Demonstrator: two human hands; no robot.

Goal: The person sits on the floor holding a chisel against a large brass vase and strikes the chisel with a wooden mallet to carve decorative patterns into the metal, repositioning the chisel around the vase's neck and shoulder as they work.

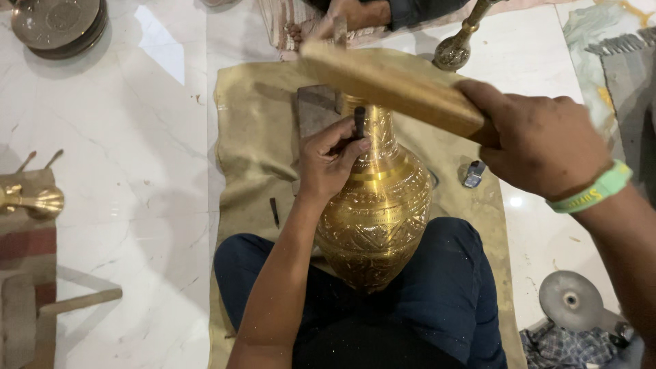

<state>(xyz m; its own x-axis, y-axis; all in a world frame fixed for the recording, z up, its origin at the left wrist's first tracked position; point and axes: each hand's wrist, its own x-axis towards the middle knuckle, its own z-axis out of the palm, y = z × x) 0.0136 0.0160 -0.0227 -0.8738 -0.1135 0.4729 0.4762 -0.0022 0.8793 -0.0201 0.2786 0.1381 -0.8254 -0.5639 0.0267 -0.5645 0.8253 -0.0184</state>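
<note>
Fingers of the left hand (326,164) pinch a short dark metal punch (359,123) upright against the neck of an engraved, rounded brass vase (374,212), which lies across the person's lap over the near edge of a tan cloth mat (249,143). The right hand (540,143) grips a flat wooden mallet (393,85) raised above the punch.

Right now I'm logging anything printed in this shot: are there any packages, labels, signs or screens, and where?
Printed wristband: a narrow light-green band with yellow lettering, on the wrist of the right hand, which holds a flat wooden mallet.
No packages, signs or screens in view.
</note>
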